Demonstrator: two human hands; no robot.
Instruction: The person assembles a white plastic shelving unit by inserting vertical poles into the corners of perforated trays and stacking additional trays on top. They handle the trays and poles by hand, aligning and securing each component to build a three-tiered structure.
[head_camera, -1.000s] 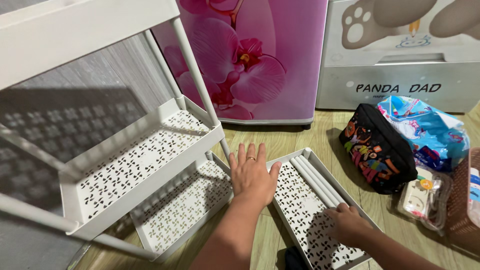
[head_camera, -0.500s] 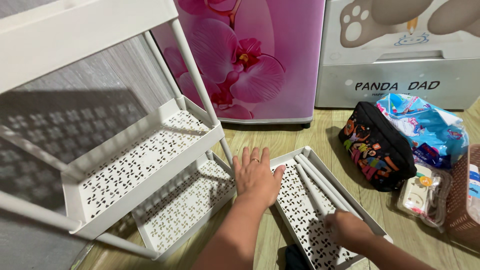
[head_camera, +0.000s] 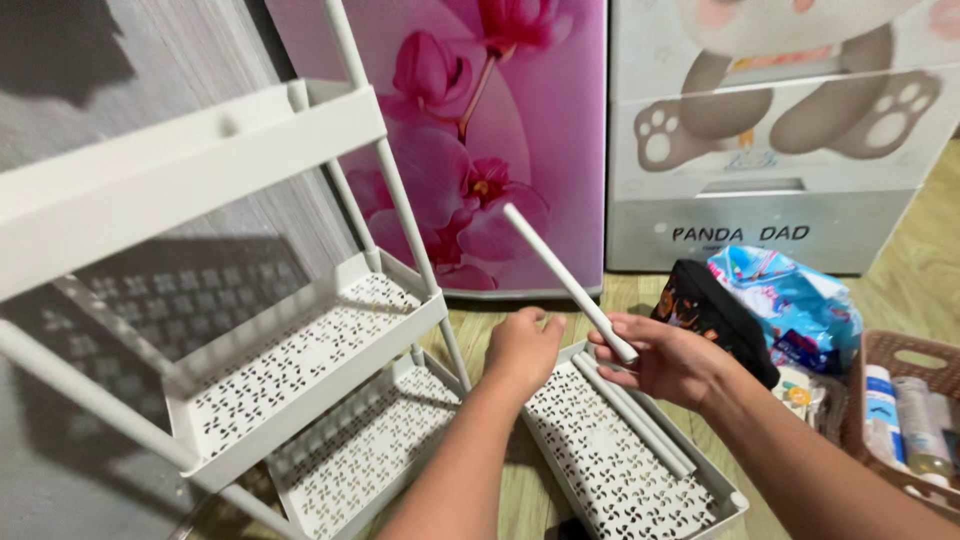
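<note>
- White rod (head_camera: 565, 278) slants upward, its lower end gripped in the right hand (head_camera: 665, 362).
- Left hand (head_camera: 522, 352), loosely curled and holding nothing, hovers over the loose perforated tray (head_camera: 620, 470), where more rods (head_camera: 630, 415) lie.
- Tiered white rack (head_camera: 300, 350) stands left; black pouch (head_camera: 710, 315), brown basket (head_camera: 905, 420) sit right.
</note>
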